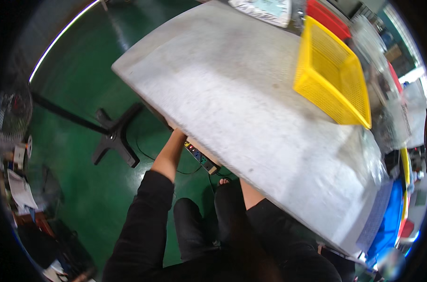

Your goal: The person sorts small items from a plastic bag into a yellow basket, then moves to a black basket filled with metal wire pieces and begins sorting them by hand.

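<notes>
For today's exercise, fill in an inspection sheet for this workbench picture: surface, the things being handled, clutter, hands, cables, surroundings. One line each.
Surface: grey table, worn and speckled, its middle bare.
Things handled: power strip fixed under the table's near edge; both forearms reach toward that edge.
Clutter: yellow basket at the far right of the table; red bin behind it; clear plastic bags along the right edge; a flat packet at the far end.
Hands: left hand and right hand both hidden beneath the table; only the forearms show.
Cables: thin black cable on the floor below the power strip.
Surroundings: green floor; black stand base; a fan at left; blue crate at right.
</notes>
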Available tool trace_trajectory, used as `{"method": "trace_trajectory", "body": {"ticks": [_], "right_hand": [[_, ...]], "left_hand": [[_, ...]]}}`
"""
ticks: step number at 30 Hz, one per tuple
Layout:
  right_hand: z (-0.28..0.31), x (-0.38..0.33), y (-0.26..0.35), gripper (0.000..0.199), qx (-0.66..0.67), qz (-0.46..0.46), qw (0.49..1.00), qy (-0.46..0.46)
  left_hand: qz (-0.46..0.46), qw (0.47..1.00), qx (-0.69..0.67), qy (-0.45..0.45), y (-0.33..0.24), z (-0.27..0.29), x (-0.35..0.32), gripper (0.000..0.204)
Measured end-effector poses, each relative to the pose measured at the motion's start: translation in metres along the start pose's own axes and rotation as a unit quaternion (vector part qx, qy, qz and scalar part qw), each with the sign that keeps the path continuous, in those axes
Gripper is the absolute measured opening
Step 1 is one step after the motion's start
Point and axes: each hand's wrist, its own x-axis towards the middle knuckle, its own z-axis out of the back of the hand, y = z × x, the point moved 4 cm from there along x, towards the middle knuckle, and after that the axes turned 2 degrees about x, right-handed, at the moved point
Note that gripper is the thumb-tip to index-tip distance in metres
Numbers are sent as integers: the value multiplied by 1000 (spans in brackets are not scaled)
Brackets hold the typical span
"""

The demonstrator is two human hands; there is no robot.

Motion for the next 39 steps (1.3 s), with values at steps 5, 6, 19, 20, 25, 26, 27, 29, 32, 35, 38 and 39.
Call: {"method": "trace_trajectory", "body": {"ticks": [5,6,19,20,25,26,27,29,32,35,38,39], "right_hand": [[27,-67,0,62,21,-27,998,61],[33,-82,-3,63,32,-33,996,74],[252,-279,-111,42,-77,-357,806,465],[261,-278,-114,40,-73,-381,784,485],[266,-281,-154,36,-12,-437,783,442],[272,-275,-157,36,17,-455,794,403],[275,-269,-159,35,45,-474,803,359],[297,-246,-153,35,70,-492,823,277],[318,-225,-141,36,97,-515,827,202],[345,-253,-102,33,118,-533,835,70],[319,-329,-66,33,171,-598,783,7],[306,-371,-50,33,175,-621,763,-29]], "left_hand": [[-18,998,45,-49,-39,69,-112,43],[-52,990,110,-67,-51,85,-134,42],[139,958,-138,211,-369,-13,-72,50],[227,928,-190,228,-372,-35,-63,55],[313,894,-233,222,-364,-112,-16,58],[315,887,-249,228,-347,-121,-9,56],[318,889,-248,215,-346,-121,-7,52],[316,893,-247,204,-351,-124,-9,45],[293,877,-307,224,-321,-89,-30,47],[305,868,-301,250,-328,-43,-82,39],[291,840,-322,325,-337,-14,-111,39],[293,825,-327,355,-352,-8,-123,39]]}}
